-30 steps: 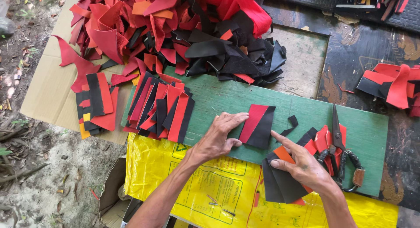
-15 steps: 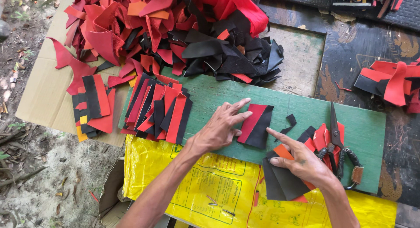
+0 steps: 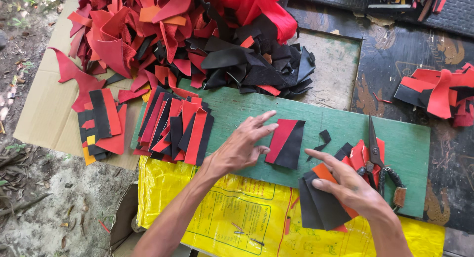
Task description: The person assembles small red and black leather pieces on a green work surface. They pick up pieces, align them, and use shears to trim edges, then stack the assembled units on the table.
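My left hand (image 3: 244,147) lies flat on the green board (image 3: 340,128), fingers spread, its fingertips touching the left edge of a joined red and black leather strip piece (image 3: 285,142). My right hand (image 3: 348,185) rests palm down on a small stack of black and orange leather pieces (image 3: 318,203) at the board's near edge, index finger stretched toward the left. Neither hand grips anything.
Black scissors (image 3: 377,158) lie on red scraps right of my right hand. A fanned row of red and black strips (image 3: 177,126) sits left of my left hand. A big heap of red and black leather scraps (image 3: 197,40) fills the back. Yellow plastic sheet (image 3: 232,212) lies below.
My left hand has slid slightly left and flattened, its fingers coming off the top of the red and black piece to its left edge. My right hand stayed on its stack.
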